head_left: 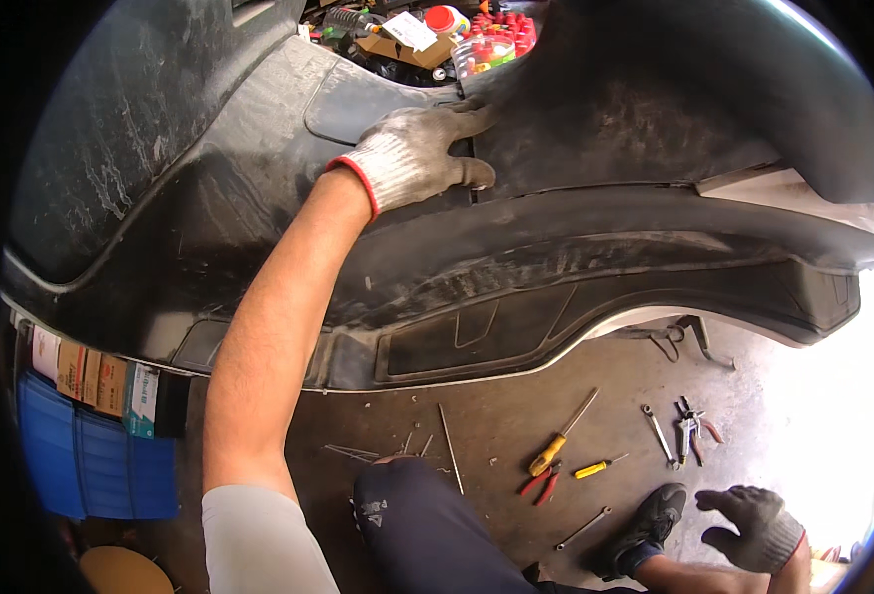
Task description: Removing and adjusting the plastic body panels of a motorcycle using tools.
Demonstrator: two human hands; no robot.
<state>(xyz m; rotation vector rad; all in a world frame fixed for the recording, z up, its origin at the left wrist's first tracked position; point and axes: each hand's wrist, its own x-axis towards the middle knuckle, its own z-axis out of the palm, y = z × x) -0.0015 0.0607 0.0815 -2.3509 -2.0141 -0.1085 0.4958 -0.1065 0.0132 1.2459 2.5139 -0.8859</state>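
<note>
Gloved fingers [469, 121] of the left hand [412, 156] stand apart, the thumb well parted from the forefinger, and lie against the black moulded panel [556, 223] beside a short seam [475, 194]. How firmly they press cannot be told. Right hand [754, 530]: fingers loosely bent and parted from the thumb, with nothing seen between them; it hangs at the lower right, near a dark shoe [658, 510].

The panel spans the upper half of the view, above the person's knee [392, 495]. Its long axis runs crosswise, left to right, and its lower edge bows in the wide lens; the right end tapers to a blunt corner, pointing toward the bright floor.

Below the panel, on the floor [501, 416], lie a long yellow-handled screwdriver [549, 453], its shaft directed up and to the right; red-handled pliers [543, 482] just beside its handle; a short yellow screwdriver [597, 467], its tip to the right; and a slanting wrench [582, 529]. Left: blue bin [100, 455] with cartons [91, 374] above it.
</note>
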